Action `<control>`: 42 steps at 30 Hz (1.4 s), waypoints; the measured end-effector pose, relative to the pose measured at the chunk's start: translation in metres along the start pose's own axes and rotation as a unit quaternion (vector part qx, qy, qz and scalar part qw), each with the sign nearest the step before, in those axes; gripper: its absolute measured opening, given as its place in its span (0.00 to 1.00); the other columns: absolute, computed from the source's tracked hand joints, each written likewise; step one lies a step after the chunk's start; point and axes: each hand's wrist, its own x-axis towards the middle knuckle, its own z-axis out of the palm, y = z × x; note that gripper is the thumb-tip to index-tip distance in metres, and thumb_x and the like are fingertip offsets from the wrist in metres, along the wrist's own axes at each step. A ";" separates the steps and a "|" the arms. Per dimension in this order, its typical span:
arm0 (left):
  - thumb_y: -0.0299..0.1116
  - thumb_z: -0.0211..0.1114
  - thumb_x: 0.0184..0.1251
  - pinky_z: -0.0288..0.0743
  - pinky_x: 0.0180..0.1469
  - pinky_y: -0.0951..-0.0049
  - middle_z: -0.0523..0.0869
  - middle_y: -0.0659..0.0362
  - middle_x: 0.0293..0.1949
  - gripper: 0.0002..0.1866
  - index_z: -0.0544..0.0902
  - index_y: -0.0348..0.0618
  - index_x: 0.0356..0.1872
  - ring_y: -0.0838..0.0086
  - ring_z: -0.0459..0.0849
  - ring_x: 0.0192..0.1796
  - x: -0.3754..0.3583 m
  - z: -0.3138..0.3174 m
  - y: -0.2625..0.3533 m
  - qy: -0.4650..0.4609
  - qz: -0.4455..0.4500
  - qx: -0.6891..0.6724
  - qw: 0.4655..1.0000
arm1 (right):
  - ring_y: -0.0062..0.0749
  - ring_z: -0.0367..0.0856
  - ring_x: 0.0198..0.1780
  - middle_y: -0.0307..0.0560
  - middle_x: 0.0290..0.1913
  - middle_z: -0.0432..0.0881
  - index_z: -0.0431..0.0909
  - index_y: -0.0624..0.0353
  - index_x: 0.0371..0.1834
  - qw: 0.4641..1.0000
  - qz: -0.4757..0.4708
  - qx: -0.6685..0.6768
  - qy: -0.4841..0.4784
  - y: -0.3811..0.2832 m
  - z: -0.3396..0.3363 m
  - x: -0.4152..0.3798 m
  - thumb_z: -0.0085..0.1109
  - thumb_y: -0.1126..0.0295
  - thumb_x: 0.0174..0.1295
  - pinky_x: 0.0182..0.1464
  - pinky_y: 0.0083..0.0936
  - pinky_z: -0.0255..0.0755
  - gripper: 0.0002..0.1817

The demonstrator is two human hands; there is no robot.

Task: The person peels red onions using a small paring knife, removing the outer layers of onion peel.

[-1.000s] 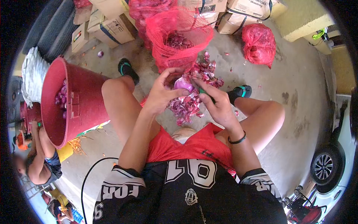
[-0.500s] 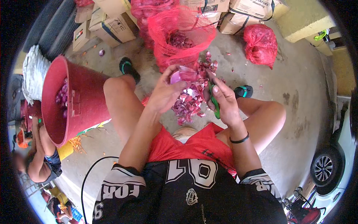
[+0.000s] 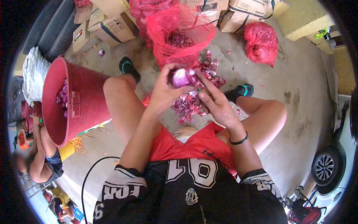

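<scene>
A red onion (image 3: 180, 78), purple with a pale patch on top, sits in my left hand (image 3: 167, 90), whose fingers and thumb wrap round it. My right hand (image 3: 216, 100) touches the onion's right side and grips a small green-handled knife (image 3: 199, 90), mostly hidden by the fingers. Loose onion skins (image 3: 185, 108) lie in a pile on the floor below both hands. Just beyond them stands an open red mesh bag (image 3: 175, 56) with onions or skins inside.
A large red bin (image 3: 87, 102) holding onions (image 3: 62, 98) stands at the left, near another seated person (image 3: 41, 160). Cardboard boxes (image 3: 112, 30) and a full red mesh bag (image 3: 261, 43) are at the back. A car wheel (image 3: 324, 167) shows at the right.
My right hand has moved left against the onion, and its green handle is now mostly covered. The skin flap over the onion has shifted, showing more of the onion.
</scene>
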 end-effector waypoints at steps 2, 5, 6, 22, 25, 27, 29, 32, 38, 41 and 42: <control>0.17 0.75 0.49 0.74 0.58 0.72 0.76 0.59 0.50 0.31 0.71 0.39 0.55 0.75 0.76 0.55 0.000 0.001 0.001 0.011 0.011 -0.019 1.000 | 0.14 0.65 0.25 0.31 0.28 0.70 0.60 0.56 0.74 1.000 -0.004 -0.004 0.010 0.004 -0.001 0.002 0.50 0.66 0.74 0.27 0.14 0.62 0.27; 0.16 0.74 0.50 0.72 0.59 0.71 0.75 0.59 0.52 0.31 0.71 0.39 0.56 0.74 0.76 0.56 0.002 -0.005 -0.005 0.013 0.029 0.025 0.999 | 0.13 0.65 0.25 0.29 0.30 0.72 0.65 0.55 0.72 0.993 0.042 0.100 0.040 0.001 -0.003 0.002 0.48 0.66 0.74 0.27 0.13 0.61 0.24; 0.16 0.73 0.50 0.72 0.60 0.71 0.75 0.59 0.53 0.31 0.71 0.39 0.57 0.74 0.75 0.57 0.002 -0.004 -0.004 0.008 0.026 -0.007 1.000 | 0.12 0.65 0.25 0.29 0.30 0.72 0.65 0.55 0.72 0.990 0.040 0.123 0.052 -0.001 -0.004 0.003 0.48 0.66 0.75 0.26 0.12 0.60 0.23; 0.22 0.71 0.54 0.70 0.68 0.53 0.71 0.49 0.64 0.39 0.63 0.39 0.68 0.58 0.74 0.65 -0.002 -0.013 -0.003 -0.108 -0.145 -0.313 0.932 | 0.14 0.64 0.21 0.36 0.31 0.73 0.63 0.56 0.72 0.967 -0.016 0.207 0.146 -0.021 -0.035 0.004 0.43 0.59 0.76 0.21 0.12 0.57 0.25; 0.21 0.71 0.54 0.69 0.68 0.52 0.70 0.49 0.65 0.39 0.63 0.39 0.68 0.57 0.73 0.66 -0.005 -0.011 0.004 -0.100 -0.137 -0.362 0.917 | 0.14 0.65 0.21 0.37 0.32 0.74 0.62 0.57 0.71 0.967 -0.023 0.190 0.167 -0.016 -0.049 0.004 0.43 0.58 0.75 0.21 0.12 0.57 0.25; 0.21 0.71 0.54 0.68 0.69 0.52 0.70 0.49 0.65 0.39 0.63 0.38 0.68 0.57 0.73 0.66 -0.004 -0.006 0.006 -0.078 -0.111 -0.341 0.930 | 0.14 0.64 0.21 0.38 0.31 0.74 0.60 0.57 0.73 0.981 0.007 0.091 0.172 -0.017 -0.048 0.002 0.44 0.57 0.75 0.22 0.12 0.57 0.27; 0.21 0.71 0.54 0.67 0.69 0.52 0.70 0.49 0.65 0.39 0.63 0.38 0.67 0.58 0.72 0.67 0.000 -0.004 0.002 -0.044 -0.080 -0.275 0.957 | 0.15 0.65 0.22 0.35 0.30 0.73 0.52 0.55 0.77 0.992 0.024 0.069 0.104 -0.019 -0.037 -0.002 0.47 0.58 0.75 0.23 0.14 0.59 0.31; 0.15 0.69 0.53 0.68 0.69 0.60 0.70 0.51 0.65 0.39 0.63 0.41 0.67 0.64 0.72 0.66 -0.001 -0.008 0.005 -0.057 -0.050 -0.155 0.985 | 0.16 0.65 0.22 0.35 0.29 0.72 0.45 0.55 0.79 0.987 0.034 0.157 -0.003 -0.012 -0.024 0.000 0.46 0.58 0.75 0.23 0.14 0.59 0.34; 0.12 0.67 0.50 0.67 0.69 0.64 0.68 0.53 0.66 0.43 0.59 0.43 0.70 0.67 0.67 0.69 -0.005 -0.014 -0.002 -0.104 -0.020 -0.081 0.991 | 0.14 0.65 0.24 0.35 0.30 0.74 0.63 0.58 0.73 0.999 0.024 0.038 -0.021 -0.005 -0.020 0.004 0.51 0.64 0.74 0.24 0.13 0.60 0.26; 0.11 0.66 0.50 0.67 0.69 0.64 0.66 0.53 0.67 0.45 0.57 0.44 0.71 0.66 0.65 0.71 -0.006 -0.015 0.008 -0.137 -0.024 -0.084 0.987 | 0.13 0.65 0.25 0.35 0.32 0.75 0.69 0.58 0.69 0.997 0.036 0.066 0.026 -0.009 -0.023 0.001 0.52 0.66 0.73 0.25 0.13 0.62 0.22; 0.11 0.66 0.49 0.67 0.69 0.64 0.66 0.53 0.68 0.46 0.57 0.45 0.71 0.65 0.64 0.72 -0.007 -0.015 0.012 -0.152 -0.028 -0.081 0.985 | 0.13 0.65 0.25 0.35 0.32 0.75 0.69 0.58 0.69 0.995 0.036 0.086 0.033 -0.011 -0.025 0.001 0.52 0.66 0.73 0.25 0.13 0.62 0.22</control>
